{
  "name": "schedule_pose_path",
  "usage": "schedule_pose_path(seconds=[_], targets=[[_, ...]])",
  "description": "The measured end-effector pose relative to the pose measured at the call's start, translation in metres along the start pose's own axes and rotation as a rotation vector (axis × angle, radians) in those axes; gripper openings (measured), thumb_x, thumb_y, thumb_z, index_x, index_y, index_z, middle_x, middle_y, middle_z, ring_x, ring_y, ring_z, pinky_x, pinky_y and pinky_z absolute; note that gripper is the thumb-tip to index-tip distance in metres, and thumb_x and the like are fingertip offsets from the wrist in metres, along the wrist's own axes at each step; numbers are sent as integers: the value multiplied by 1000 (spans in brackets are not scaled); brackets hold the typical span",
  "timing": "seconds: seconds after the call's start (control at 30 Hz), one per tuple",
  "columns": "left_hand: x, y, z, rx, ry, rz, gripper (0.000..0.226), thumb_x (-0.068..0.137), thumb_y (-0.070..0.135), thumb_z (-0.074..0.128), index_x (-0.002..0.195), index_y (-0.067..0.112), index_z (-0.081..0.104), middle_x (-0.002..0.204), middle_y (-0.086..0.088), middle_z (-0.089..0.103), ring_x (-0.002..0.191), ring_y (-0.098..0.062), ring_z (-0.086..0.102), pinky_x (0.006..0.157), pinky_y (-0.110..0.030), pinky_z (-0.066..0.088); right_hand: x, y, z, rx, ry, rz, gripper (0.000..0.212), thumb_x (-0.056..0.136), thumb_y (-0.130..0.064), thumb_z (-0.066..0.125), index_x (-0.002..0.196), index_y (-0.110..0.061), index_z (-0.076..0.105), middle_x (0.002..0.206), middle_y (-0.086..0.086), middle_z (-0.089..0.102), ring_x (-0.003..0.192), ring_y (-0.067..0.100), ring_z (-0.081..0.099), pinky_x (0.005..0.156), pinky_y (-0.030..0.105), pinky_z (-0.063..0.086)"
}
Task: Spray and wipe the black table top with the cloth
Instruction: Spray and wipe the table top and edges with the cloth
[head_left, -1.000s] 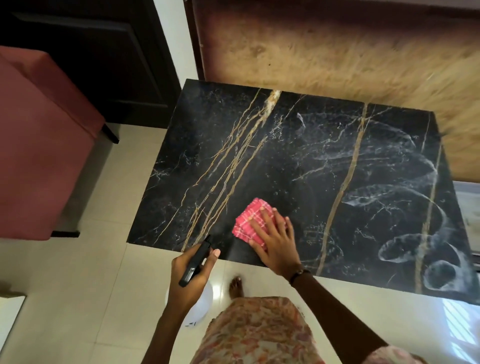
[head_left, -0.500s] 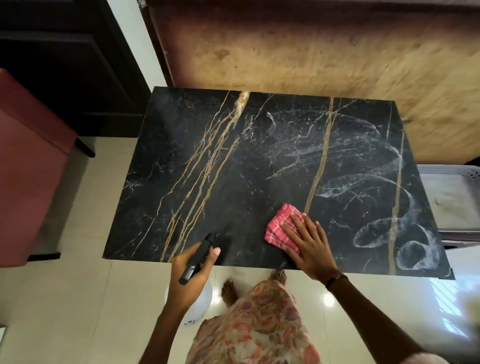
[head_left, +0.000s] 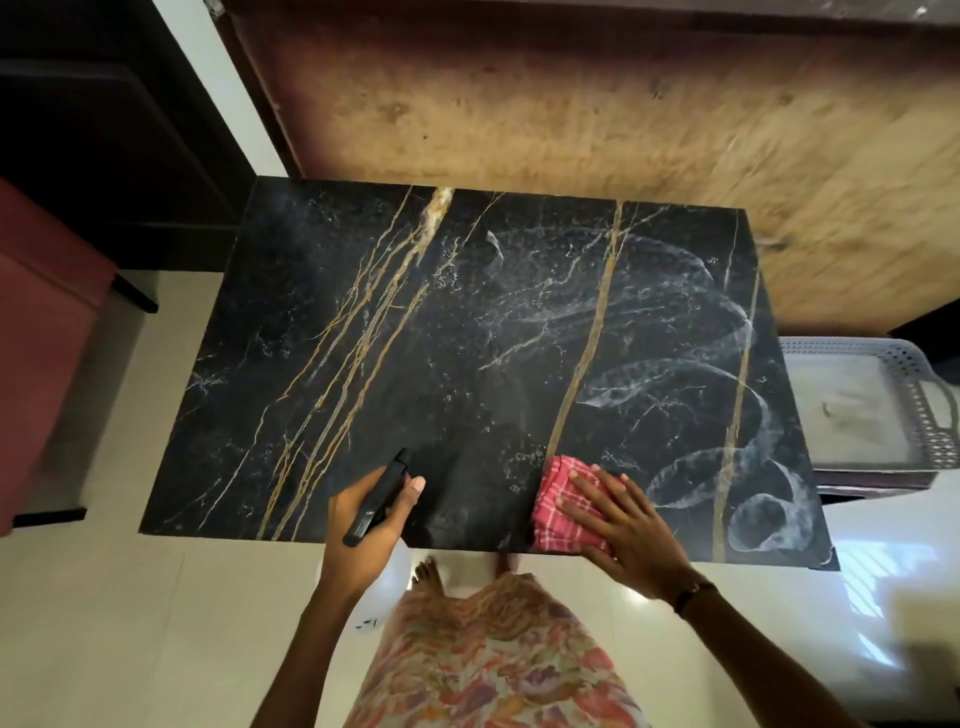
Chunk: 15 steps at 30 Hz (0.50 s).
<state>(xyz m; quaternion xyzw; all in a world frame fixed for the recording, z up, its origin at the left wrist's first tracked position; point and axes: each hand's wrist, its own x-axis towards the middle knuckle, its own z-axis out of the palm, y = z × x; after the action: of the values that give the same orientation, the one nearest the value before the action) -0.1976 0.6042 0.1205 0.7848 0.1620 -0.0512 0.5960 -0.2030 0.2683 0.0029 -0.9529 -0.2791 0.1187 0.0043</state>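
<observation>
- Right hand (head_left: 623, 525), fingers spread, presses the red cloth (head_left: 563, 504) flat at the table's (head_left: 415, 338) six-o'clock edge.
- Left hand (head_left: 363, 525) grips the sprayer (head_left: 378, 496), nozzle pointing toward one o'clock.
- No readable writing.

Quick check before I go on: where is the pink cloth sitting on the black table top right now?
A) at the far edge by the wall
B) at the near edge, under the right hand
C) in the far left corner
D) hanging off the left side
B: the pink cloth lies at the near edge of the black table top, pressed flat under the right hand.
</observation>
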Motion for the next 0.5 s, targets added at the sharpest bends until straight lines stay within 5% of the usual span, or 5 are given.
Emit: schedule_pose_path(seconds=[0.2,0.37,0.5], targets=[[12,11,19,37,36,5,13,82,13,69,71,20,65,59,15,67,54,-1,62,52,-7,46,78,-24,-10,168,1,240,58,95,-60,26,147,-34,24,157,5,20,145,31,12,113,57,15],[23,17,32,47,32,31,22,82,12,70,65,25,64,59,5,65,48,-4,57,49,-12,45,62,-41,2,95,19,-101,54,95,-57,36,145,-39,27,155,1,26,144,30,16,114,55,14],[33,24,40,32,19,21,19,82,11,69,72,27,66,64,20,70,66,2,66,60,-5,48,25,21,6,-13,-1,-213,57,95,-61,32,147,-40,25,156,1,26,144,30,19,114,52,15]])
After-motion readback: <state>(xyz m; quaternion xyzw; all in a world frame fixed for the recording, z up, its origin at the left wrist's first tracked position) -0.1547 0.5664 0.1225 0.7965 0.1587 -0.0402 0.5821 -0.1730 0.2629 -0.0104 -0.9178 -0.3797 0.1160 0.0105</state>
